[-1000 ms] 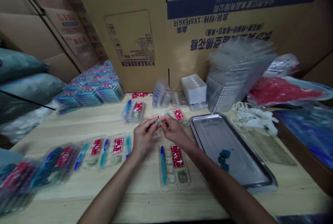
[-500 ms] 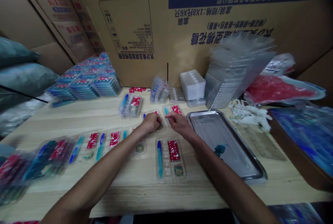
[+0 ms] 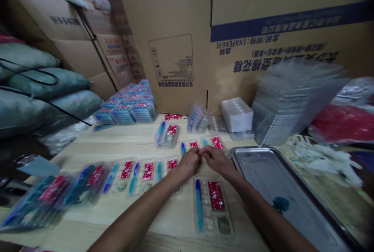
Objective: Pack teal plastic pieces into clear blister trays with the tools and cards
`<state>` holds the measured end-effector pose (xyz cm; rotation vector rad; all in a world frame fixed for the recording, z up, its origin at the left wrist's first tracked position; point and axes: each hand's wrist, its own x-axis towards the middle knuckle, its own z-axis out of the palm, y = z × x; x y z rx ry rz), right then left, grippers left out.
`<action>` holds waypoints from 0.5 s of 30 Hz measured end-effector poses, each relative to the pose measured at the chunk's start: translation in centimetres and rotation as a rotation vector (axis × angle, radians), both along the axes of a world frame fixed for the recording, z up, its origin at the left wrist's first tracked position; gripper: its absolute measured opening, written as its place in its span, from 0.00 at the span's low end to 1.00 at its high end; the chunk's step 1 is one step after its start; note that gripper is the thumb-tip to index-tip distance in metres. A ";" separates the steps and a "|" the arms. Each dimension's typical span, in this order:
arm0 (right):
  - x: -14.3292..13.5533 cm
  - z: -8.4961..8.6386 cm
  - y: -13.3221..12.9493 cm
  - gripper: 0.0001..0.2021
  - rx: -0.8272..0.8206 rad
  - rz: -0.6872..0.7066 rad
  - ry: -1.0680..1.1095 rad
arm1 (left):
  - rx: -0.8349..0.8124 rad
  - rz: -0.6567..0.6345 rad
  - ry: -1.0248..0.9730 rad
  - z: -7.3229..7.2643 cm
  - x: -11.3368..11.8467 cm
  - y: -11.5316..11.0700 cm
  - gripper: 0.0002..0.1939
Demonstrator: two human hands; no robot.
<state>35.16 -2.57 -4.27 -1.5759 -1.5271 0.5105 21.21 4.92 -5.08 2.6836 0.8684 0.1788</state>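
My left hand [image 3: 189, 163] is closed over a clear plastic tray whose red packet [image 3: 194, 144] and blue pen [image 3: 183, 149] show past it. Close beside it, my right hand [image 3: 216, 161] has its fingers pinched together, the fingertips meeting or nearly meeting the left ones. Whatever lies between the fingers is hidden and blurred. Just behind the right hand is another clear tray with a red packet [image 3: 217, 142] and a light blue pen end [image 3: 205, 141]. Nearer me lies a filled tray [image 3: 206, 205] with a blue pen [image 3: 199, 205], a red packet [image 3: 216, 195] and a small greenish packet [image 3: 223, 224].
A metal tray [image 3: 253, 153] with a dark teal clump [image 3: 281, 204] lies to the right. Behind stand a white box [image 3: 237, 114] and stacked clear trays [image 3: 273, 115]. More filled trays [image 3: 148, 172] line the left; bundled packs [image 3: 125, 112] are piled farther back.
My view has swung left and up, so the scene sits farther right and lower. My right hand has left the tray at right and come together with my left hand.
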 end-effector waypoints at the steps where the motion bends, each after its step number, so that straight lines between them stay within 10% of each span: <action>1: 0.0 0.1 0.5 0.13 0.015 0.015 -0.017 | 0.010 -0.001 -0.017 0.1 -0.2 -0.2 0.16; 5: -0.7 1.4 3.6 0.15 0.026 0.020 -0.127 | 0.084 0.113 -0.089 2.6 -2.5 1.1 0.17; 11: -5.4 3.6 10.1 0.21 -0.116 0.113 -0.431 | 0.339 0.781 -0.062 8.3 -8.3 9.3 0.20; 15: -8.5 4.1 12.4 0.20 -0.113 0.118 -0.512 | 0.202 0.763 0.145 8.5 -10.0 12.5 0.18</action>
